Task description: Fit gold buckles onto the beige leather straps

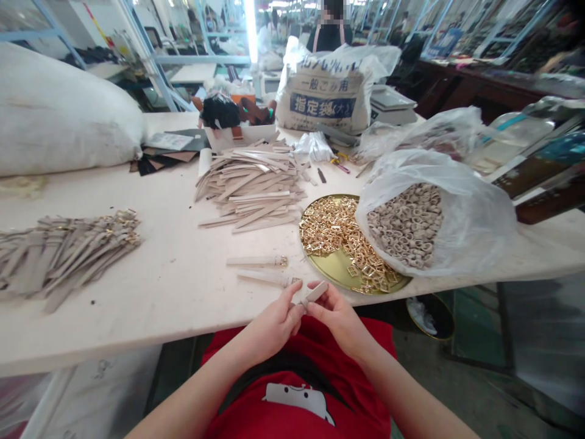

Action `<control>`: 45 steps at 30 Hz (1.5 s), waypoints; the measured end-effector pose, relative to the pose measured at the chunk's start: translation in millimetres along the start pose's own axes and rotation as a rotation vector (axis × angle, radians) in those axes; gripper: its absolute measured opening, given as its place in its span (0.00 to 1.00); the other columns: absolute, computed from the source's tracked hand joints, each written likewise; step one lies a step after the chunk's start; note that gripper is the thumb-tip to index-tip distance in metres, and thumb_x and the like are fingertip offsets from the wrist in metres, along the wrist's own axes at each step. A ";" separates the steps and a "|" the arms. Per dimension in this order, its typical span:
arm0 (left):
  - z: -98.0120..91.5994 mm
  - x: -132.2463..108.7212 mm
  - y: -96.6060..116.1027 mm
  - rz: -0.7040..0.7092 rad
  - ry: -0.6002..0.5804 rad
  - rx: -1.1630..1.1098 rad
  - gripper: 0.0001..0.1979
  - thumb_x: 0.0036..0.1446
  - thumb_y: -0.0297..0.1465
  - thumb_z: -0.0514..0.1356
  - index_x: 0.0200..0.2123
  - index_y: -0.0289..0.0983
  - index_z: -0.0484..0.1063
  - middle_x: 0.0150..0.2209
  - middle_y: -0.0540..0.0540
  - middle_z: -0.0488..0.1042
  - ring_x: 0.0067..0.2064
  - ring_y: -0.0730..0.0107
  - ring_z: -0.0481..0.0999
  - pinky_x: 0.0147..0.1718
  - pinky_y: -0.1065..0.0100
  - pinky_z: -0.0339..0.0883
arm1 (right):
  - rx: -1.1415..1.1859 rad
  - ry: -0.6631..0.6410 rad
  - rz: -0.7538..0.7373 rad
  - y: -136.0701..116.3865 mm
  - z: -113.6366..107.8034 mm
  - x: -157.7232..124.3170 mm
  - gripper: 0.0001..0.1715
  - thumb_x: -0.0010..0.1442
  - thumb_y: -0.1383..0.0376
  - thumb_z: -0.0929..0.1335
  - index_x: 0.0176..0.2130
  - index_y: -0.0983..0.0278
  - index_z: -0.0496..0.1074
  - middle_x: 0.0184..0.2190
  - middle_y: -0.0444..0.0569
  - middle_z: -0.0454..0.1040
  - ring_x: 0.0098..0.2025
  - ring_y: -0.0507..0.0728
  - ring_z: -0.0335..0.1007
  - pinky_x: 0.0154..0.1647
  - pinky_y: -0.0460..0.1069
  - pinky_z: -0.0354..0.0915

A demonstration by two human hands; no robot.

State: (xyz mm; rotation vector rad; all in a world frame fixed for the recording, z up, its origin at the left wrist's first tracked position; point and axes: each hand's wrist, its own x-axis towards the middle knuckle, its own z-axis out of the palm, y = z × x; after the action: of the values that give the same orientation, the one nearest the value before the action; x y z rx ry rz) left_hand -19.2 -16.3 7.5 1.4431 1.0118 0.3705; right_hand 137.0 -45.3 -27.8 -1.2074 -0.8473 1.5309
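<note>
At the table's front edge my left hand point(278, 322) and my right hand point(337, 316) meet, both with closed fingers. Between them is a short beige strap point(317, 292), its free end pointing up and to the right. My fingers hide the rest of it, so a buckle or loop there cannot be made out. Just beyond my left hand lie two beige straps with buckles, one strap point(256, 261) behind the other strap point(262, 278). To the right of my hands, a round gold tray point(326, 266) carries many small gold buckles point(331, 222).
An open plastic bag point(475, 213) of small beige loops point(406, 225) overlaps the tray. Loose straps point(251, 183) are piled mid-table; buckled straps point(68, 250) lie at left. Behind stand a white printed sack point(324, 91) and a box point(223, 137). A person point(329, 33) is farther back.
</note>
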 end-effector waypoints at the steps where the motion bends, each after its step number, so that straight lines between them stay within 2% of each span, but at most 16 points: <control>1: 0.9 1.5 0.2 0.035 0.048 -0.001 0.24 0.58 0.37 0.47 0.57 0.36 0.55 0.21 0.53 0.64 0.22 0.74 0.62 0.23 0.74 0.57 | -0.037 -0.037 -0.027 -0.6 1.6 -0.5 0.20 0.48 0.60 0.70 0.42 0.58 0.64 0.32 0.42 0.71 0.35 0.53 0.67 0.38 0.49 0.65; 4: 0.5 7.1 -1.7 0.057 0.126 0.014 0.17 0.57 0.40 0.49 0.42 0.36 0.68 0.22 0.51 0.65 0.24 0.73 0.62 0.24 0.73 0.56 | -0.400 -0.055 -0.147 -10.6 -12.1 5.8 0.19 0.53 0.59 0.66 0.44 0.60 0.62 0.34 0.46 0.72 0.36 0.54 0.68 0.38 0.50 0.65; 7: -1.4 12.6 -6.0 -0.023 0.139 0.010 0.17 0.57 0.41 0.46 0.33 0.36 0.67 0.17 0.55 0.57 0.20 0.75 0.57 0.20 0.74 0.51 | -1.155 0.164 -0.222 -28.0 -49.1 24.4 0.10 0.58 0.61 0.62 0.37 0.64 0.67 0.34 0.52 0.72 0.37 0.57 0.69 0.39 0.51 0.63; 10: -0.4 17.8 -6.9 -0.040 0.127 0.022 0.15 0.57 0.40 0.46 0.31 0.37 0.65 0.16 0.56 0.56 0.19 0.76 0.56 0.20 0.74 0.50 | -1.807 0.264 -0.131 -38.2 -79.8 45.0 0.11 0.59 0.64 0.61 0.31 0.67 0.69 0.32 0.56 0.73 0.36 0.61 0.70 0.36 0.52 0.63; 12: 1.2 21.1 -4.9 -0.036 0.108 0.041 0.14 0.57 0.39 0.47 0.30 0.37 0.65 0.17 0.55 0.57 0.20 0.76 0.57 0.21 0.74 0.51 | -1.941 0.246 -0.082 -38.0 -87.4 54.5 0.11 0.58 0.67 0.61 0.32 0.69 0.70 0.31 0.58 0.74 0.34 0.62 0.71 0.32 0.51 0.63; 15: 1.9 25.1 -2.0 -0.045 0.090 0.048 0.14 0.57 0.39 0.47 0.29 0.37 0.65 0.17 0.55 0.59 0.21 0.75 0.58 0.21 0.74 0.51 | -1.958 0.212 -0.065 -33.4 -87.5 61.1 0.11 0.57 0.71 0.60 0.32 0.71 0.70 0.29 0.60 0.74 0.32 0.62 0.72 0.29 0.51 0.62; 21: 1.3 30.4 -2.2 -0.040 0.036 0.027 0.15 0.58 0.40 0.46 0.30 0.36 0.65 0.17 0.55 0.59 0.20 0.76 0.58 0.21 0.74 0.51 | -1.973 0.154 -0.074 -41.8 -95.3 61.8 0.11 0.55 0.75 0.59 0.31 0.70 0.70 0.29 0.59 0.74 0.33 0.61 0.71 0.32 0.50 0.61; 24: 6.0 34.4 -0.6 -0.017 0.070 -0.027 0.16 0.57 0.40 0.46 0.32 0.35 0.65 0.18 0.55 0.59 0.20 0.77 0.58 0.21 0.74 0.52 | -1.718 0.181 -0.162 -51.9 -89.9 55.5 0.06 0.53 0.71 0.61 0.29 0.67 0.68 0.29 0.55 0.72 0.33 0.59 0.69 0.33 0.50 0.60; 26: 11.0 37.3 1.8 -0.001 0.127 -0.077 0.15 0.56 0.41 0.48 0.34 0.35 0.66 0.17 0.56 0.58 0.20 0.77 0.57 0.21 0.74 0.52 | -1.249 0.177 -0.157 -53.1 -74.0 47.6 0.04 0.52 0.66 0.63 0.27 0.65 0.65 0.25 0.49 0.70 0.29 0.55 0.66 0.31 0.49 0.60; 29: 17.5 39.3 5.7 0.015 0.214 -0.149 0.14 0.54 0.40 0.52 0.35 0.35 0.66 0.16 0.57 0.57 0.19 0.78 0.56 0.21 0.75 0.52 | -0.449 0.091 -0.027 -42.8 -37.7 31.7 0.09 0.50 0.60 0.66 0.27 0.63 0.62 0.21 0.42 0.66 0.24 0.51 0.62 0.28 0.47 0.60; 32: 18.5 35.0 8.8 0.000 0.286 -0.196 0.12 0.52 0.39 0.54 0.33 0.35 0.65 0.16 0.57 0.57 0.18 0.80 0.55 0.20 0.76 0.51 | 0.045 0.078 0.059 -27.7 -7.3 16.4 0.14 0.46 0.60 0.70 0.32 0.63 0.64 0.24 0.40 0.67 0.24 0.48 0.62 0.30 0.47 0.61; 35: 15.0 26.8 12.2 -0.030 0.233 -0.223 0.12 0.52 0.39 0.54 0.34 0.35 0.65 0.15 0.58 0.56 0.16 0.81 0.53 0.17 0.76 0.48 | 0.156 0.048 0.095 -21.7 2.7 6.1 0.22 0.45 0.63 0.72 0.40 0.61 0.65 0.27 0.40 0.68 0.26 0.48 0.63 0.31 0.46 0.61; 37: 12.7 22.5 14.4 -0.048 0.162 -0.231 0.13 0.52 0.40 0.55 0.34 0.34 0.65 0.14 0.59 0.55 0.15 0.81 0.52 0.15 0.76 0.46 | 0.099 -0.011 0.075 -24.1 0.9 1.7 0.25 0.45 0.64 0.71 0.44 0.60 0.65 0.26 0.39 0.68 0.27 0.48 0.63 0.33 0.46 0.60; 40: 11.7 20.2 14.6 -0.047 0.094 -0.225 0.15 0.52 0.42 0.55 0.31 0.35 0.64 0.12 0.59 0.54 0.14 0.82 0.50 0.14 0.76 0.44 | -0.021 -0.090 0.011 -29.5 -4.8 -2.6 0.23 0.45 0.65 0.72 0.43 0.60 0.69 0.27 0.40 0.70 0.31 0.50 0.65 0.36 0.47 0.61; 43: 12.3 19.0 9.1 -0.012 0.099 -0.214 0.16 0.55 0.44 0.50 0.30 0.36 0.61 0.13 0.59 0.53 0.14 0.80 0.51 0.14 0.76 0.45 | -0.069 -0.025 0.000 -27.9 -9.9 -3.4 0.16 0.46 0.64 0.72 0.38 0.62 0.74 0.26 0.41 0.71 0.29 0.50 0.64 0.35 0.47 0.63; 45: 12.2 16.0 3.3 0.003 0.133 -0.155 0.16 0.57 0.44 0.47 0.30 0.36 0.61 0.13 0.58 0.54 0.15 0.80 0.52 0.15 0.76 0.47 | 0.038 0.078 0.015 -23.7 -12.6 -1.5 0.15 0.46 0.63 0.72 0.37 0.63 0.75 0.25 0.42 0.72 0.27 0.48 0.64 0.32 0.45 0.64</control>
State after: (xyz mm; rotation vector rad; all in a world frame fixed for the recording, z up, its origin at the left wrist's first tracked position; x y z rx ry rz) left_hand 0.0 -11.5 2.8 1.2940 1.0640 0.5417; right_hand 155.4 -40.6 -8.9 -1.2404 -0.7568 1.4951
